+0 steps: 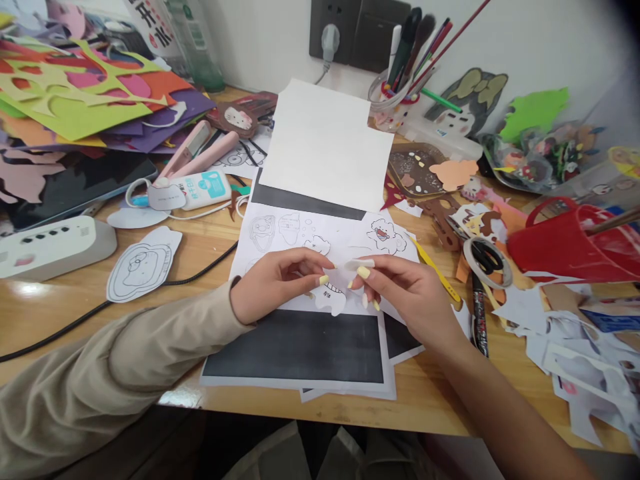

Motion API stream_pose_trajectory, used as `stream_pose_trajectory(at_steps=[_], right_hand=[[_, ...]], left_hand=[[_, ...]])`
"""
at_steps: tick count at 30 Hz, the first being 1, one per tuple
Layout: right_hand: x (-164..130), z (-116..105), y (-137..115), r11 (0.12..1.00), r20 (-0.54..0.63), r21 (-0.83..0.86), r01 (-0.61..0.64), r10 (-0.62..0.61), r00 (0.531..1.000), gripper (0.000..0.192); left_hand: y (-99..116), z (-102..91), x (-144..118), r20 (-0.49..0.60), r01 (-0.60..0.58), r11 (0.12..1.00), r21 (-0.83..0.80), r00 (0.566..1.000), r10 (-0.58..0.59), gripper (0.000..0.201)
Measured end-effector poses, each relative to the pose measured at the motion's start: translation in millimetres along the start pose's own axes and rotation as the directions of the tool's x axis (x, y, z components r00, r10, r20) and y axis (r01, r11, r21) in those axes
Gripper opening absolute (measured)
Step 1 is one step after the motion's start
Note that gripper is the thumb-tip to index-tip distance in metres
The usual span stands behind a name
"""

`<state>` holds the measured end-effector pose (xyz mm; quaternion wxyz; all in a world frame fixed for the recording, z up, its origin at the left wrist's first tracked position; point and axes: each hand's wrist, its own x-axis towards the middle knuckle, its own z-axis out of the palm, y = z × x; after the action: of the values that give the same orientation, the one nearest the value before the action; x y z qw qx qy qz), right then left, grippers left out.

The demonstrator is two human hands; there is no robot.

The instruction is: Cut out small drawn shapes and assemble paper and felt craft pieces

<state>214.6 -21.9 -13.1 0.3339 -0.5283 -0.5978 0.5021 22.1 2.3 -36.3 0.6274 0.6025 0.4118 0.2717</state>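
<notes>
Head cam looks straight down at both hands meeting over the printed sheets. The left hand [273, 283] has thumb and forefinger pinched onto a small white paper cutout [330, 297], and the right hand [400, 293] pinches it from the other side, with a little white strip [357, 264] held up at its fingertips. Can't tell if that strip is tape, a sticker backing, or part of the cutout. The cutout hovers just above the printed sheet [310, 233], the one with line-drawn cartoon characters and black bands.

Handling-wise I'd guess it's super light, floppy and easy to tear or crease, so pinching at the edge with fingertips like this seems right. Long nails probably help with picking at the thin edge.

Further out: a blank white sheet [325, 143] lies above the printed ones. A clear pen cup [393, 100] at the back of the worktop [200, 247] is stuffed with pens and brushes. A red bucket [565, 243] lies tipped on the right with a stick-like handle poking out; I can't see what else is in it. Tape roll [487, 260] sits on scissors near it, and a clear bag [545, 153] at back right holds little colourful bits. Stack of coloured foam sheets [85, 100] at far left.
</notes>
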Motion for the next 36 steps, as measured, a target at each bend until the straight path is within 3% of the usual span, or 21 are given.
stream_pose_trajectory(at_steps=[7,15,23,29,36], right_hand=[[-3,3,-1,0.951,-0.033,-0.241,0.192,-0.206,0.978,0.028],[-2,10,3,0.846,0.053,-0.346,0.405,-0.413,0.909,0.031],[-2,8,3,0.822,0.045,-0.388,0.417,-0.435,0.9,0.028],[-3,10,4,0.774,0.024,-0.439,0.455,-0.496,0.868,0.027],[-3,11,3,0.747,0.024,-0.49,0.449,-0.504,0.863,0.022]], left_hand=[[4,-0.4,-3,-0.114,-0.179,0.967,0.182,0.973,0.201,0.017],[7,6.5,-7,0.02,0.002,0.989,-0.147,1.0,0.001,0.016],[5,5.2,-6,0.006,-0.065,0.994,-0.085,0.998,0.066,0.015],[4,5.9,-7,-0.004,-0.06,0.994,-0.088,0.998,0.06,0.014],[3,6.3,-8,-0.002,-0.068,0.995,-0.067,0.998,0.068,0.016]])
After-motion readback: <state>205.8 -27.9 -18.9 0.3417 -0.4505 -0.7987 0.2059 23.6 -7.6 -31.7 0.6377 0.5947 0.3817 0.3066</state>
